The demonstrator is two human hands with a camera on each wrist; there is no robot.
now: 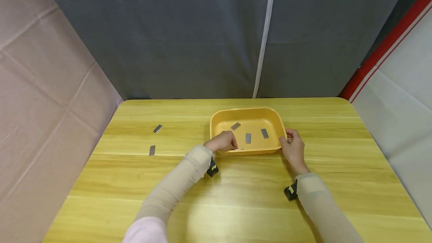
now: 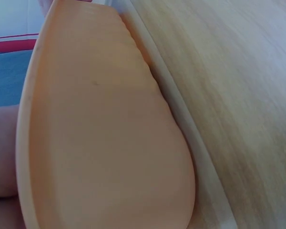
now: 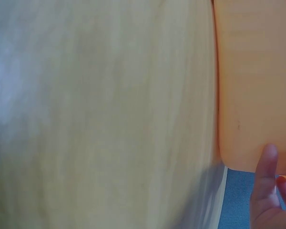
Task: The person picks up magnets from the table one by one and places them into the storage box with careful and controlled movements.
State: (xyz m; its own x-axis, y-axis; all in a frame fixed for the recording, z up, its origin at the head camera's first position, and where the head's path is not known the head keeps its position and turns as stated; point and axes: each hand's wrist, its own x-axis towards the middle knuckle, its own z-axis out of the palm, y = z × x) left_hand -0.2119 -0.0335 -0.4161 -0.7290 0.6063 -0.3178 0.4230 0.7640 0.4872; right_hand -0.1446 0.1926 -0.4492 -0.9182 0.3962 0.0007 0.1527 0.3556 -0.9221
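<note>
A shallow yellow-orange plastic tray (image 1: 248, 110) sits on the wooden table, with several small flat grey metal plates inside, among them one plate (image 1: 264, 133) at the right. My left hand (image 1: 222, 141) reaches over the tray's near left rim, fingers bent down. At its fingertips it pinches a metal plate (image 1: 239, 149), seen edge-on just inside the near wall. My right hand (image 1: 293, 148) grips the tray's right near corner, thumb on the rim. In the right wrist view a finger (image 3: 266, 167) lies against the tray's outer wall (image 3: 257, 95). The tray wall (image 2: 105, 114) mostly hides the left hand in the left wrist view.
Two more metal plates lie on the table left of the tray: one plate (image 1: 157, 128) farther back, another plate (image 1: 152, 150) nearer. A grey curtain (image 1: 189, 40) hangs behind the table's back edge, with pale cloth walls (image 1: 44, 85) at both sides.
</note>
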